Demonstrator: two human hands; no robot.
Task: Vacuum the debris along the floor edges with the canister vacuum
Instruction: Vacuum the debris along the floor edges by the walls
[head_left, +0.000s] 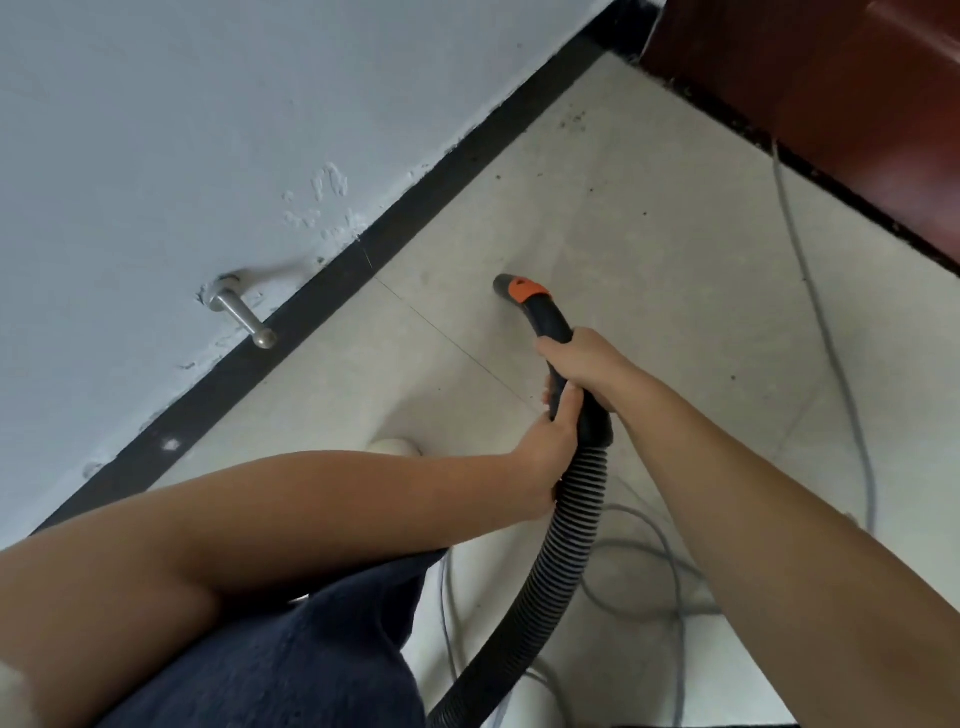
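Both hands grip the black vacuum handle (551, 327). My right hand (587, 364) wraps its upper part, my left hand (548, 452) holds lower, where the ribbed hose (566, 540) joins. The grey nozzle tip (503, 286) with its orange collar (525, 290) points down at the pale floor tile, a short way out from the black skirting (415, 213). Dark debris specks (574, 120) lie scattered near the far corner and along the base of the red-brown door (831, 104). The canister itself is out of view.
A metal door stop (244, 314) juts from the white wall (156, 130) above the skirting. Grey cable (831, 332) runs across the floor at right and coils near my legs. My pale shoe (396, 447) is on the tile by the skirting.
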